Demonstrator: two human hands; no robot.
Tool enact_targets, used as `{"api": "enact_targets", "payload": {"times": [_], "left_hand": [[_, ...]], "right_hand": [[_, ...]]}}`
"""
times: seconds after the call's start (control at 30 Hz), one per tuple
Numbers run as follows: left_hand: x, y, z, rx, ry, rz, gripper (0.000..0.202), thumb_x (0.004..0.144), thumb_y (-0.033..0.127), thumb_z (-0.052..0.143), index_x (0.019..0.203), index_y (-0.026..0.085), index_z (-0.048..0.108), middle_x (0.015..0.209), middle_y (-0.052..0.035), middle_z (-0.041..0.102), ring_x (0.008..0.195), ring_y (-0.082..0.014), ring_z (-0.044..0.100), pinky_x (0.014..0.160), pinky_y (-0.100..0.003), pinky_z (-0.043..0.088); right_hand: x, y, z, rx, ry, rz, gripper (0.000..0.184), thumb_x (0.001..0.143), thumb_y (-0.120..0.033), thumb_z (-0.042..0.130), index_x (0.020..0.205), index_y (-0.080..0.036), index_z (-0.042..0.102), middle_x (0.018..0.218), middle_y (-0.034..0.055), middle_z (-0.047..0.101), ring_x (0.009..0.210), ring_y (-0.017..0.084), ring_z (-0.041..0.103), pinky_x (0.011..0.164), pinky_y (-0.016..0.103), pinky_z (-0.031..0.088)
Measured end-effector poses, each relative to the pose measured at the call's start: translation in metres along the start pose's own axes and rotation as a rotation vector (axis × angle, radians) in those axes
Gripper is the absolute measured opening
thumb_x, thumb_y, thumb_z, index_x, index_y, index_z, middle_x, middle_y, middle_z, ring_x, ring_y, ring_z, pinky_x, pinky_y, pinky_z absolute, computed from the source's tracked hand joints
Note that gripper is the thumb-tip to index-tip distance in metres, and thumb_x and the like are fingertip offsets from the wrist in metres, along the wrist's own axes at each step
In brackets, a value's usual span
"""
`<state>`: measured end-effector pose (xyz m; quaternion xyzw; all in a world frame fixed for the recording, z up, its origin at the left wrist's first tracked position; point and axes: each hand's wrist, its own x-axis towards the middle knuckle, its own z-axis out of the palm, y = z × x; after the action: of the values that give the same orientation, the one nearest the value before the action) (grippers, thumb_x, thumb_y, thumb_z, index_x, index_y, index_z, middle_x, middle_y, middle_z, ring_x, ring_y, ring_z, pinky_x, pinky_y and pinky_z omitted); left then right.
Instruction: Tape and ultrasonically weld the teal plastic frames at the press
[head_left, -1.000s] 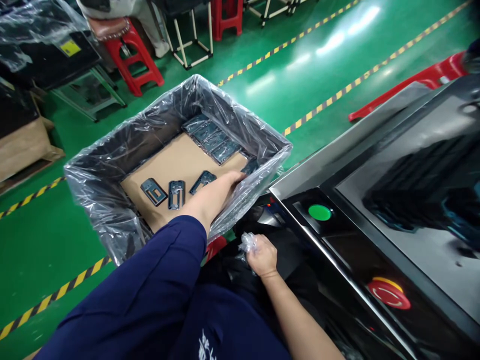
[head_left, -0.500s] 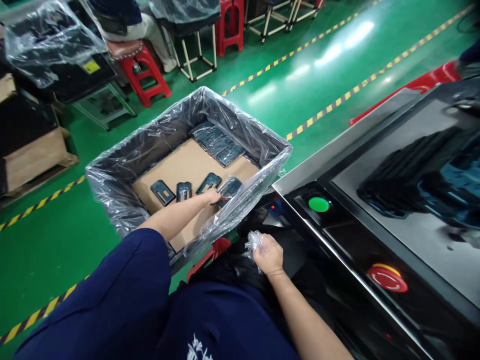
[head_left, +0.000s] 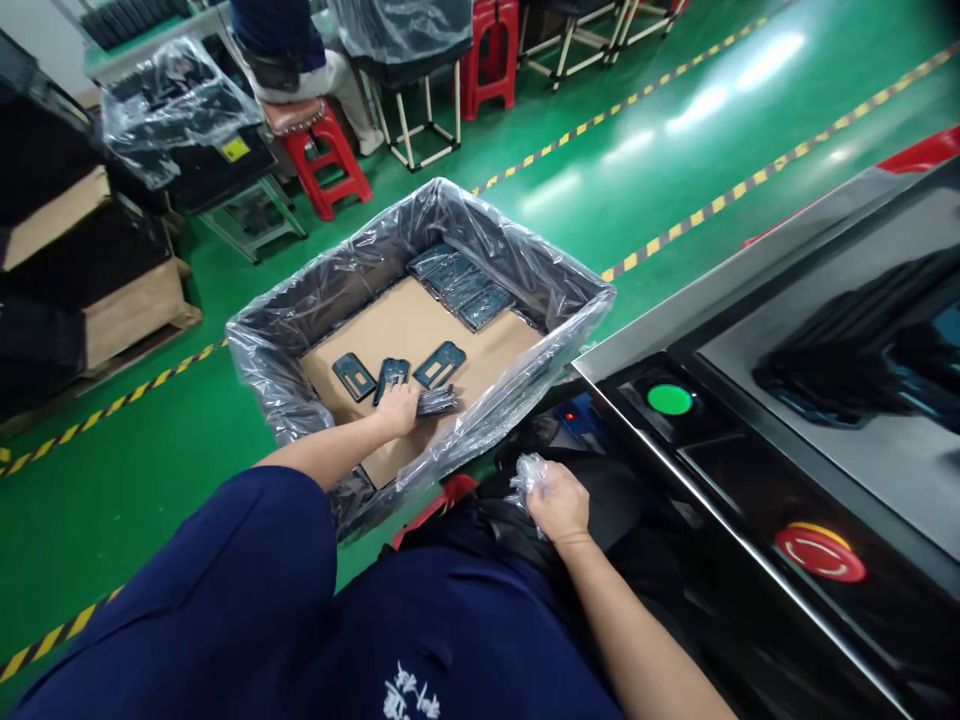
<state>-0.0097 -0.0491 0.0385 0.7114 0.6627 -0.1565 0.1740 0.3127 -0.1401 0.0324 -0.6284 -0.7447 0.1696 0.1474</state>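
My left hand (head_left: 399, 409) reaches into a plastic-lined box (head_left: 315, 290) and grips a dark flat frame part (head_left: 436, 401) low against the cardboard sheet (head_left: 412, 325) on its floor. Three similar dark frame parts (head_left: 396, 372) lie side by side just beyond the hand. A row of more parts (head_left: 463, 281) lies along the far corner of the box. My right hand (head_left: 559, 499) is closed near my lap on a crumpled bit of clear plastic film (head_left: 526, 471).
A black machine with a green button (head_left: 669, 399) and a red emergency stop (head_left: 820, 552) stands on the right. Red stools (head_left: 328, 160), a seated person (head_left: 289, 45), wrapped crates (head_left: 180, 100) and cardboard boxes (head_left: 127, 310) stand on the green floor beyond.
My left hand drew back from the box's near right wall toward the three loose parts, lowering the held part onto the cardboard. The camera tilted up and left. The right hand stayed closed.
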Motion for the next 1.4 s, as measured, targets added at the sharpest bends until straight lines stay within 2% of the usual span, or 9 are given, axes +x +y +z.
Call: {"api": "enact_targets", "payload": {"times": [0.2,0.33,0.53,0.8,1.1,1.23,1.4], "left_hand": [[0.011,0.012,0.006,-0.057,0.075,0.207,0.082,0.077,0.04,0.068,0.147,0.016,0.031,0.139,-0.0188,0.045,0.122,-0.0326,0.05,0.104,-0.04,0.037],[0.022,0.018,0.013,-0.125,0.114,0.315,0.076,0.082,0.041,0.064,0.148,0.02,0.033,0.145,-0.0159,0.042,0.127,-0.029,0.048,0.104,-0.036,0.039],[0.039,0.023,0.019,-0.237,0.208,0.322,0.058,0.085,0.045,0.06,0.135,0.015,0.052,0.131,-0.0149,0.055,0.119,-0.027,0.054,0.104,-0.036,0.042],[0.053,0.021,0.026,-0.355,0.307,0.271,0.034,0.09,0.039,0.055,0.113,0.019,0.069,0.114,-0.0099,0.065,0.11,-0.0225,0.058,0.102,-0.035,0.045],[0.061,0.025,0.03,-0.396,0.383,0.225,0.028,0.09,0.031,0.05,0.095,0.017,0.074,0.111,-0.0105,0.064,0.104,-0.0204,0.06,0.099,-0.034,0.047],[0.068,0.024,0.031,-0.373,0.385,0.221,0.027,0.09,0.032,0.05,0.088,0.019,0.074,0.105,-0.0086,0.065,0.1,-0.0211,0.058,0.093,-0.035,0.049],[0.072,0.02,0.027,-0.311,0.351,0.278,0.029,0.091,0.028,0.047,0.084,0.021,0.074,0.102,-0.008,0.065,0.101,-0.0215,0.055,0.096,-0.037,0.044]], "right_hand": [[-0.003,0.001,-0.001,-0.007,-0.003,0.002,0.018,0.067,-0.011,0.05,0.079,-0.019,0.061,0.08,0.0054,0.065,0.083,0.019,0.059,0.078,0.026,0.043],[-0.004,0.001,-0.001,-0.016,-0.006,0.016,0.017,0.07,-0.012,0.05,0.08,-0.019,0.062,0.081,0.0057,0.065,0.083,0.019,0.06,0.078,0.026,0.043],[-0.004,0.001,-0.001,-0.034,-0.027,0.023,0.016,0.07,-0.011,0.051,0.079,-0.019,0.062,0.079,0.0062,0.065,0.083,0.02,0.06,0.077,0.026,0.042],[-0.003,0.0,-0.002,-0.028,-0.015,0.02,0.016,0.069,-0.01,0.051,0.079,-0.019,0.061,0.079,0.006,0.065,0.083,0.02,0.06,0.076,0.026,0.043],[-0.003,-0.001,-0.003,-0.008,-0.001,0.022,0.016,0.071,-0.012,0.052,0.079,-0.02,0.062,0.079,0.0052,0.065,0.082,0.019,0.06,0.075,0.025,0.042],[-0.003,-0.001,-0.003,-0.001,0.006,0.015,0.018,0.069,-0.01,0.051,0.079,-0.02,0.062,0.079,0.0047,0.065,0.082,0.018,0.059,0.075,0.024,0.042],[-0.002,-0.003,-0.006,-0.004,-0.019,0.031,0.017,0.069,-0.01,0.051,0.077,-0.02,0.061,0.078,0.0044,0.065,0.082,0.018,0.059,0.076,0.024,0.042]]}}
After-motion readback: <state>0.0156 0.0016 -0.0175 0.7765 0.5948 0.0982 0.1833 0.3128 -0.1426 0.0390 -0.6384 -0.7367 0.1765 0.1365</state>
